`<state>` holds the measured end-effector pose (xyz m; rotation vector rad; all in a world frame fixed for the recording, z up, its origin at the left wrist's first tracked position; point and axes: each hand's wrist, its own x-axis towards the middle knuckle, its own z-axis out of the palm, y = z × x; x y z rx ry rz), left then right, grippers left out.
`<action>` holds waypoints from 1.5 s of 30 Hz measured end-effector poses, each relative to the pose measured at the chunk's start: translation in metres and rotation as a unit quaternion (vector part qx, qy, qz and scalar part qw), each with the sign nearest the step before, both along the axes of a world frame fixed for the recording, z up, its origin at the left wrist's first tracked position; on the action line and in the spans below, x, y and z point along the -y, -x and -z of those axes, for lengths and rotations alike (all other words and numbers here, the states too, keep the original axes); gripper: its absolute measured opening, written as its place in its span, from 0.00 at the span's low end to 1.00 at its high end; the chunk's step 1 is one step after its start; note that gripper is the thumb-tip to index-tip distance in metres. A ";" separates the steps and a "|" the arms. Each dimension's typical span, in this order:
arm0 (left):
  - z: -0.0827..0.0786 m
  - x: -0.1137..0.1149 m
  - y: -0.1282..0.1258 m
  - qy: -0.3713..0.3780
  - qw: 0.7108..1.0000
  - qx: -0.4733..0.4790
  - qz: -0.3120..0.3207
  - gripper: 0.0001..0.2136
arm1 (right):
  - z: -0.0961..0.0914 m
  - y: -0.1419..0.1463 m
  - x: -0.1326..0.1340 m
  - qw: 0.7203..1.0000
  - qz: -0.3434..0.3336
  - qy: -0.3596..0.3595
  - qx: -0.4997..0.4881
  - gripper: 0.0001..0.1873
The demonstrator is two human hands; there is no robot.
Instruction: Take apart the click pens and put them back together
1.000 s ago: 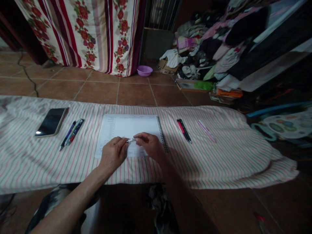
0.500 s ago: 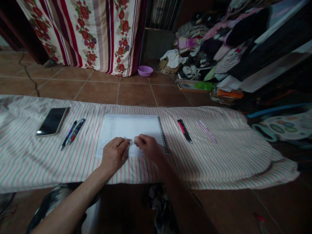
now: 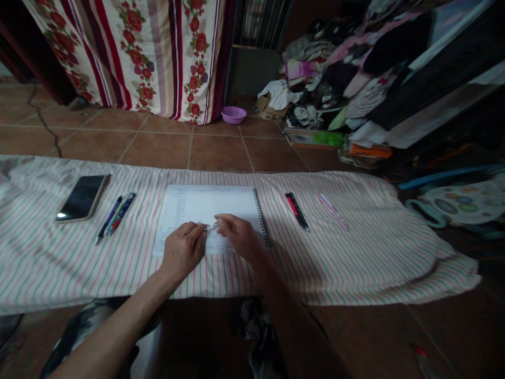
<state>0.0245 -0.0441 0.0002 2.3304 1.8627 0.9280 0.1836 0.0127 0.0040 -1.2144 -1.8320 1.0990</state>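
Both my hands rest over the lower part of a spiral notebook [image 3: 209,205] lying open on a striped cloth [image 3: 355,252]. My left hand [image 3: 182,251] and my right hand [image 3: 239,236] are closed on the two ends of a small pale pen [image 3: 211,228], held level between them just above the page. The fingers hide most of the pen. The notebook page shows faint printed lines and its wire spiral runs along the right edge.
A dark phone [image 3: 81,197] and several pens [image 3: 115,214] lie left of the notebook. A red-and-black pen [image 3: 297,210] and a pink pen [image 3: 333,212] lie to the right. Beyond are tiled floor, a floral curtain [image 3: 150,52], a purple bowl [image 3: 233,114] and a clothes pile [image 3: 347,68].
My hands have stayed together on the pen over the notebook, with only slight shifts of the fingers. Nothing else has moved.
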 end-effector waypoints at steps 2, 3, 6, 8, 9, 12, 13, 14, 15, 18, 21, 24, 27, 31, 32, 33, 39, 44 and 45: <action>0.000 0.000 0.000 0.008 1.000 0.009 -0.006 0.13 | 0.003 -0.001 -0.001 0.999 -0.006 0.005 -0.046 0.14; -0.001 0.000 0.000 0.013 1.000 0.012 -0.008 0.13 | 0.003 -0.001 -0.001 0.998 -0.008 0.006 -0.061 0.14; -0.003 0.000 0.000 0.028 0.999 0.021 -0.010 0.13 | 0.002 -0.001 -0.001 0.998 -0.010 -0.001 -0.068 0.11; -0.004 0.000 0.000 0.033 0.999 0.025 -0.009 0.13 | 0.000 -0.001 0.000 0.998 -0.011 -0.006 -0.060 0.10; -0.004 0.000 0.001 0.034 0.999 0.025 -0.010 0.13 | -0.001 -0.001 0.000 0.998 -0.011 -0.007 -0.056 0.09; -0.003 0.000 0.001 0.030 0.999 0.022 -0.012 0.14 | -0.002 -0.001 0.000 0.999 -0.013 -0.013 -0.040 0.08; -0.002 0.000 0.002 0.026 0.999 0.019 -0.012 0.14 | -0.002 0.000 0.000 0.999 -0.014 -0.017 -0.033 0.08; -0.002 0.000 0.002 0.022 1.000 0.016 -0.011 0.13 | -0.002 0.000 0.000 0.999 -0.016 -0.021 -0.025 0.08; -0.001 0.000 0.002 0.017 1.000 0.012 -0.009 0.13 | -0.002 0.000 0.000 0.999 -0.019 -0.025 -0.017 0.08; -0.001 0.001 0.003 -0.007 1.000 -0.003 -0.004 0.13 | -0.004 -0.001 0.000 0.999 -0.032 -0.037 0.008 0.08; 0.000 0.002 0.002 -0.038 0.999 -0.017 0.005 0.12 | -0.007 -0.001 0.001 0.997 -0.036 -0.053 0.047 0.09; 0.001 0.002 0.002 -0.059 0.998 -0.028 0.023 0.12 | -0.009 0.001 0.002 0.993 -0.033 -0.069 0.095 0.14; 0.001 0.002 0.002 -0.068 0.996 -0.039 0.032 0.12 | -0.009 0.004 0.003 0.989 -0.023 -0.074 0.128 0.18; -0.001 0.002 0.005 -0.051 0.998 -0.040 0.019 0.12 | -0.008 0.007 0.003 0.991 -0.014 -0.073 0.113 0.18; -0.001 0.001 0.007 -0.045 0.998 -0.039 0.015 0.12 | -0.007 0.008 0.003 0.993 -0.018 -0.066 0.092 0.18; -0.002 0.000 0.008 -0.038 0.999 -0.036 0.009 0.12 | -0.007 0.009 0.002 0.996 -0.021 -0.056 0.063 0.17; -0.003 -0.005 0.015 -0.018 0.999 -0.010 -0.029 0.13 | -0.002 0.017 -0.003 0.996 -0.006 0.008 -0.086 0.11; -0.005 -0.006 0.016 0.000 0.999 0.004 -0.038 0.13 | -0.002 0.025 -0.005 0.992 -0.017 0.033 -0.118 0.12; -0.006 -0.006 0.016 0.003 0.999 0.001 -0.038 0.13 | -0.002 0.026 -0.005 0.993 -0.017 0.033 -0.115 0.11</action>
